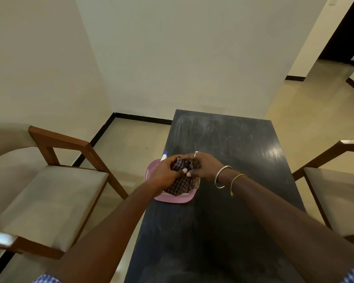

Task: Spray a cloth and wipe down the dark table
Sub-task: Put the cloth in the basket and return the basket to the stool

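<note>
cloth [182,181] | bunched between both hands, tail hanging below the fingers into pink basket [173,198] | left hand [166,170] and right hand [204,165] clenched on it | spray bottle [164,156] just beyond left fingers, left hand nearer | table [223,231] unwiped

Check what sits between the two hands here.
The checked cloth, bunched and gripped by the left hand and right hand above the pink basket, per the head view.

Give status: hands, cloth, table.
Left hand and right hand both grip cloth over pink basket. Spray bottle behind basket, untouched. Table dusty, otherwise bare.
</note>
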